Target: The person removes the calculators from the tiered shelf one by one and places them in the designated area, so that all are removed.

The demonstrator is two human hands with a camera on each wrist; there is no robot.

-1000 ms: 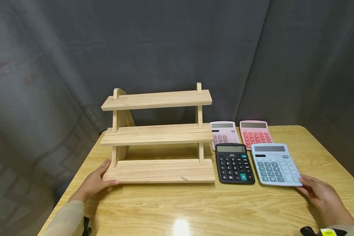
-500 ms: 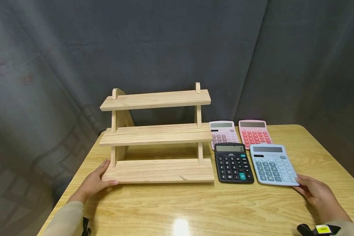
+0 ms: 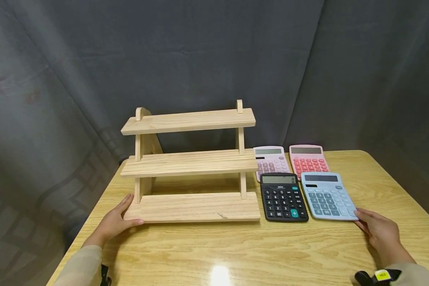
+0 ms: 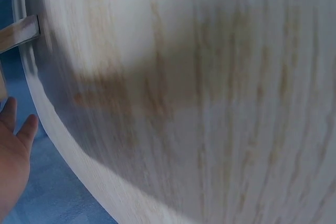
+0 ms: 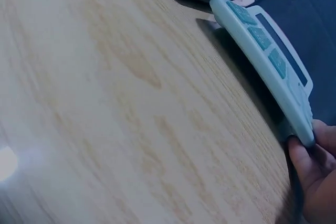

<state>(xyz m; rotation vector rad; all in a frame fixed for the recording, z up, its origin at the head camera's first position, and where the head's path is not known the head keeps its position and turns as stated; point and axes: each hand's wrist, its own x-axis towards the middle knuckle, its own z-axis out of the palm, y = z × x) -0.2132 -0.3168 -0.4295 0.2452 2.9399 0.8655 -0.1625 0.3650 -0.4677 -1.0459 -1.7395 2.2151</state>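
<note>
A light blue calculator is pinched at its near right corner by my right hand. In the right wrist view, this calculator has its gripped end raised off the table, the thumb on top and a finger beneath. A black calculator lies close to its left. My left hand touches the left end of a three-tier wooden display rack, thumb at the bottom shelf's front edge, fingers extended along its side. Straight fingers of that hand show in the left wrist view.
A pale pink calculator and a coral-pink one lie behind the black and blue ones. The rack's middle shelf overlaps the pale pink one in view. A grey curtain hangs behind the wooden table.
My right hand and the light blue calculator have shifted left and slightly away from me, closer to the black calculator. The left hand and the rack stay in place.
</note>
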